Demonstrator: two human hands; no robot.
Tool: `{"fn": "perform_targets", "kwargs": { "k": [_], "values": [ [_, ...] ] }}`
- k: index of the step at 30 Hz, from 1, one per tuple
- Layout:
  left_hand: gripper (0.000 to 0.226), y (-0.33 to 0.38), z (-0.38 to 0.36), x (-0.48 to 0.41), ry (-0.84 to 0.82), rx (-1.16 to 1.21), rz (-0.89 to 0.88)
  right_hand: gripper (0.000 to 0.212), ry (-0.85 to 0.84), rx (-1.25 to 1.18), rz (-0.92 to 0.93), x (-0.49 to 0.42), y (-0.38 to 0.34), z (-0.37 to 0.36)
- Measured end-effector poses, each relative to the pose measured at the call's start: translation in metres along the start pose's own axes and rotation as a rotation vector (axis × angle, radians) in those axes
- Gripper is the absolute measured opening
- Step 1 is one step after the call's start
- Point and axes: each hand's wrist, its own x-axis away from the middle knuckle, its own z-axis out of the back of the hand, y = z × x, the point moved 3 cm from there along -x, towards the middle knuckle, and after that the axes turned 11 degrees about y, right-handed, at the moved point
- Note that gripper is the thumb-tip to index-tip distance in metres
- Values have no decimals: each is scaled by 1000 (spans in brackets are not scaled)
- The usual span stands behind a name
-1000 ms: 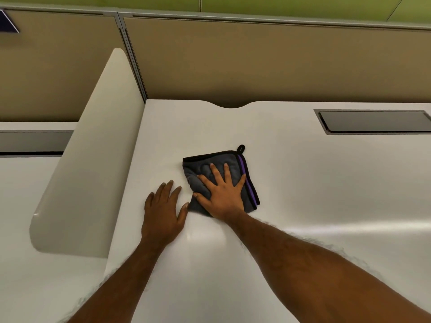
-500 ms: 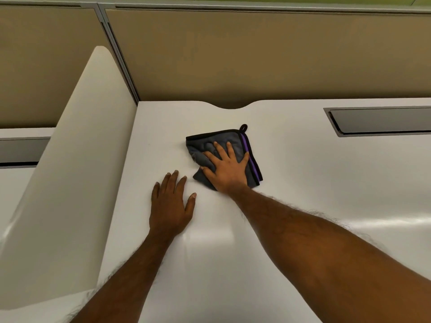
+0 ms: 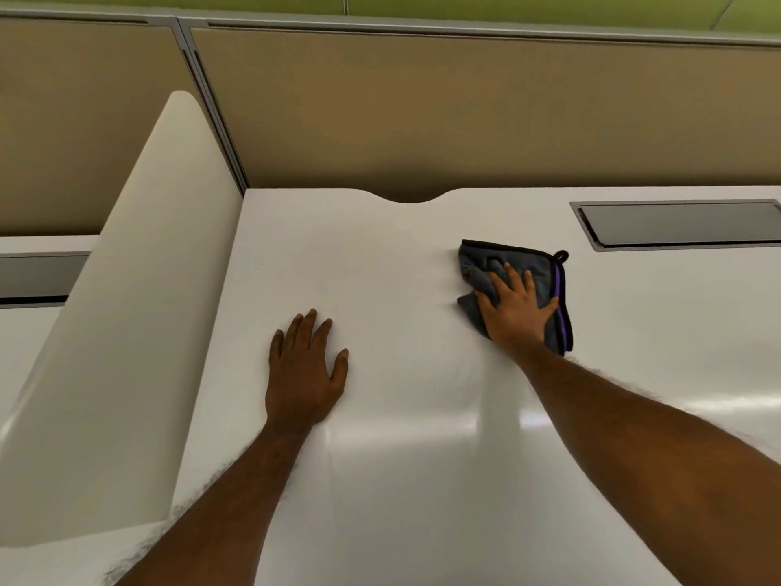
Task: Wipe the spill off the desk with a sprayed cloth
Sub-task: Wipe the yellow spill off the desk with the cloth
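A grey cloth (image 3: 486,264) with a purple stripe and a black hanging loop lies folded on the white desk (image 3: 401,437), right of centre. My right hand (image 3: 513,308) presses flat on the cloth, fingers spread, covering its lower middle. My left hand (image 3: 304,370) rests palm down on the bare desk to the left, fingers apart, holding nothing. No spill shows on the glossy surface; a faint sheen runs between my arms.
A white curved side divider (image 3: 139,310) stands along the desk's left edge. Tan partition panels (image 3: 465,112) close off the back. A grey cable hatch (image 3: 680,224) is set into the desk at the far right, just beyond the cloth.
My right hand has slid the cloth to the right and farther back across the desk. My left hand has stayed flat in roughly the same spot.
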Motion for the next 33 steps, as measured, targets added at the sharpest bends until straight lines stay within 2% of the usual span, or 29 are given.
{"fn": "perform_targets", "kwargs": {
  "k": [4,12,19,21,26,31,33],
  "values": [
    [65,1,0,1,0,-25,-2,53,-7,2,54,33,-5,3],
    [56,24,10,6,-11,-106,-76,65,-63,-1,252,119,9,19],
    [59,72,15,41,3,-79,-83,56,-83,-15,449,172,36,34],
    [59,78,15,55,-8,-81,-81,59,-81,22,447,176,50,39],
    [62,87,21,91,-24,-80,-51,75,-75,79,241,187,77,50],
    [63,105,23,115,-46,-54,-29,81,-129,108,372,217,70,49],
    [61,115,22,122,-60,-43,-40,82,-129,90,359,220,72,49]
  ]
}}
